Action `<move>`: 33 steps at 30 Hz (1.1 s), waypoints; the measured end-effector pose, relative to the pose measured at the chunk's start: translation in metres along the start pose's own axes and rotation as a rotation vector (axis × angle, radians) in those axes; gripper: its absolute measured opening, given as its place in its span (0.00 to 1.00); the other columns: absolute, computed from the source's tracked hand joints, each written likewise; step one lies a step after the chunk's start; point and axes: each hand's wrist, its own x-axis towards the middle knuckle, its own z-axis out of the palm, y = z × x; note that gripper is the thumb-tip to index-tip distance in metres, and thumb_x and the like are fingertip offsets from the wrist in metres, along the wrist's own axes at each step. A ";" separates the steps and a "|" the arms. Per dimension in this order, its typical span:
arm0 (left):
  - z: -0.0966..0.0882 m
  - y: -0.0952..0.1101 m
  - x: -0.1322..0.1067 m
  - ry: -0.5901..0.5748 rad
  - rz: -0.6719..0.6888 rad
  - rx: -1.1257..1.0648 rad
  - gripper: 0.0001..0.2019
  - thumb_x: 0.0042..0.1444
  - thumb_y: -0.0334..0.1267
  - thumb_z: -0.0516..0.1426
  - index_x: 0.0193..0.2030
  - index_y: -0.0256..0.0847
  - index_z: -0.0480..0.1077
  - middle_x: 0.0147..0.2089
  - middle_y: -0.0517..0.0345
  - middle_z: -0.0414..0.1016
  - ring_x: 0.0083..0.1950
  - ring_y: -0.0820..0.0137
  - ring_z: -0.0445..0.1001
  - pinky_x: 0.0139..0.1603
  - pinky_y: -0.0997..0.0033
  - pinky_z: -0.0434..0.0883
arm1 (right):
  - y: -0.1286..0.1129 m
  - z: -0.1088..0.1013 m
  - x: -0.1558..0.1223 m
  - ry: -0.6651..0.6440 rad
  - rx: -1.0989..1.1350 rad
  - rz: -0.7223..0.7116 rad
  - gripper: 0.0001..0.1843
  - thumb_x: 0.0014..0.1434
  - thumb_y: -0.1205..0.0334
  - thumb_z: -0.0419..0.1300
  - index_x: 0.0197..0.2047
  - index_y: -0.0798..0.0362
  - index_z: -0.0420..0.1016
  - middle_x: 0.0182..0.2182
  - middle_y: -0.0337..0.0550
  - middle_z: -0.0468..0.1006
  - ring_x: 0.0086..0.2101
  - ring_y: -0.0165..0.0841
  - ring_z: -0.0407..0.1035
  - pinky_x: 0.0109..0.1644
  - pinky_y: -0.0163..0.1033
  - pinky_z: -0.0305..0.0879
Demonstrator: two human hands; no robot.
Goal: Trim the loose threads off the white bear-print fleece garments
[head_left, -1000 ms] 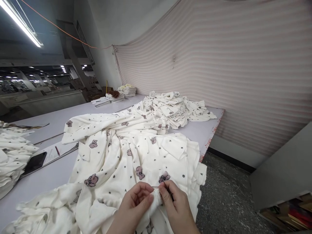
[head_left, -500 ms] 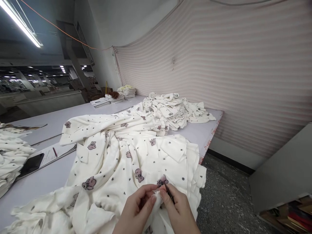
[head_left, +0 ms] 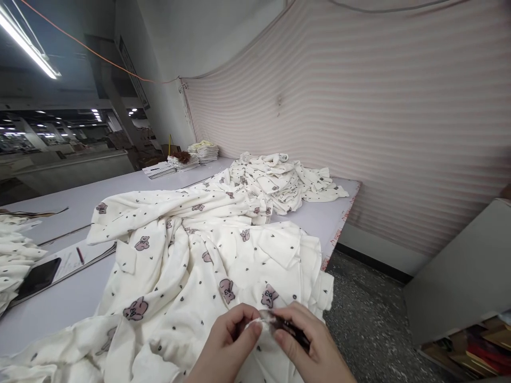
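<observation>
White fabric (head_left: 215, 255) printed with mauve bears and small dark marks is heaped in front of me. My left hand (head_left: 233, 338) is closed, pinching a bit of its edge between thumb and fingers. Close beside it, my right hand (head_left: 307, 340) grips small dark thread snips (head_left: 293, 332), partly hidden by the fingers. The blades lie against the pinched edge, blurred; whether they are closed cannot be made out.
More printed fabric (head_left: 275, 178) lies piled at the table's far end. Left are a phone (head_left: 40, 276), a pen (head_left: 80, 255) on paper, and a fabric stack (head_left: 16, 266). The table edge (head_left: 341, 229) drops to the floor at right, near a grey cabinet (head_left: 459, 282).
My right hand has turned and shifted slightly right, bringing the snips from upright to lying across at the fabric edge. My left hand keeps its pinch. The view has shifted a little.
</observation>
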 end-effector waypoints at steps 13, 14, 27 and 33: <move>0.007 0.006 0.008 -0.049 0.127 0.229 0.11 0.53 0.45 0.59 0.28 0.40 0.70 0.26 0.61 0.65 0.31 0.70 0.63 0.33 0.73 0.61 | 0.007 -0.005 0.006 -0.012 0.104 0.023 0.11 0.61 0.56 0.58 0.37 0.50 0.80 0.31 0.44 0.80 0.35 0.37 0.75 0.39 0.37 0.70; 0.004 0.011 0.008 -0.023 0.152 0.243 0.10 0.52 0.44 0.60 0.28 0.40 0.71 0.29 0.59 0.68 0.34 0.68 0.66 0.35 0.73 0.63 | 0.008 -0.007 0.006 0.033 0.113 0.035 0.11 0.61 0.55 0.58 0.37 0.51 0.80 0.32 0.45 0.80 0.35 0.37 0.75 0.39 0.37 0.70; 0.015 0.054 0.093 0.036 0.424 0.707 0.14 0.51 0.42 0.60 0.45 0.45 0.74 0.42 0.55 0.72 0.40 0.62 0.73 0.40 0.67 0.68 | 0.033 -0.010 0.044 0.231 0.425 0.234 0.20 0.61 0.48 0.57 0.48 0.55 0.75 0.43 0.49 0.80 0.45 0.42 0.73 0.49 0.44 0.70; 0.017 0.045 0.096 0.044 0.561 0.838 0.08 0.57 0.32 0.50 0.37 0.44 0.70 0.47 0.51 0.69 0.38 0.64 0.71 0.38 0.64 0.68 | 0.040 -0.037 0.053 0.405 0.006 0.180 0.21 0.62 0.51 0.55 0.55 0.53 0.69 0.33 0.43 0.78 0.33 0.37 0.73 0.39 0.39 0.69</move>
